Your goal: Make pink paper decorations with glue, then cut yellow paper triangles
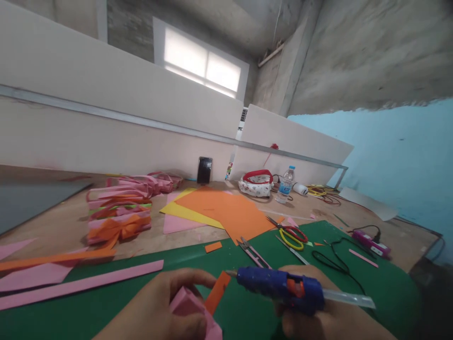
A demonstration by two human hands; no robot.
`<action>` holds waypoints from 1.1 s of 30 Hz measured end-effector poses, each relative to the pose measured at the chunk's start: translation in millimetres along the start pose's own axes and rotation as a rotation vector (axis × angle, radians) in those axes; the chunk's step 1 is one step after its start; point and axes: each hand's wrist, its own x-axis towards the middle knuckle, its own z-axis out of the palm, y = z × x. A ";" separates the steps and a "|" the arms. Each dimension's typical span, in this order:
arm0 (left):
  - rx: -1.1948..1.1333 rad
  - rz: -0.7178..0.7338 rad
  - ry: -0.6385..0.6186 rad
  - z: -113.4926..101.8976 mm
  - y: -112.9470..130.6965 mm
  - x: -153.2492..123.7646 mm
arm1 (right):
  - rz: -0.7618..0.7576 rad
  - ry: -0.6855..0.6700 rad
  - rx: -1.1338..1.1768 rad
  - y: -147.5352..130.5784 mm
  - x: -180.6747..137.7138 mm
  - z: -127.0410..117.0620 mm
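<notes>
While the left hand (155,302) has its fingers closed on a folded pink paper piece (189,304), flat orange paper strip (216,293) sticking up from it, above the green mat (255,314), the right hand (334,323) is wrapped round a blue plastic glue gun (269,284). Its tip sits at the strip's upper end; can't confirm contact or glue. My read: this piece is partway, strip end unattached. Stacked pink paper pieces (136,185) at left, one with an orange paper bow (120,228), look done. Clear plastic bottle (284,187): blue label, unreadable. Purple box (370,242): pale label, same.
</notes>
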 end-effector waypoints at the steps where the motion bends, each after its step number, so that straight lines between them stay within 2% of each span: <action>1: -0.004 0.002 -0.001 0.1 0.0 0.4 | 0.008 -0.012 0.002 0.5 0.7 -1.0; 6: 0.004 0.029 0.008 0.4 4.3 -3.3 | 0.040 -0.034 0.007 3.5 -0.8 -3.1; 21: 0.058 0.040 -0.005 -1.7 10.9 -6.5 | 0.035 0.014 -0.007 17.1 -4.7 -3.2; 30: 0.016 0.059 0.037 4.8 -2.1 -0.4 | 0.011 0.046 -0.059 7.4 -4.3 -2.4; 33: -0.007 0.073 0.079 5.8 -4.7 0.2 | -0.078 0.053 -0.146 -0.1 0.7 0.2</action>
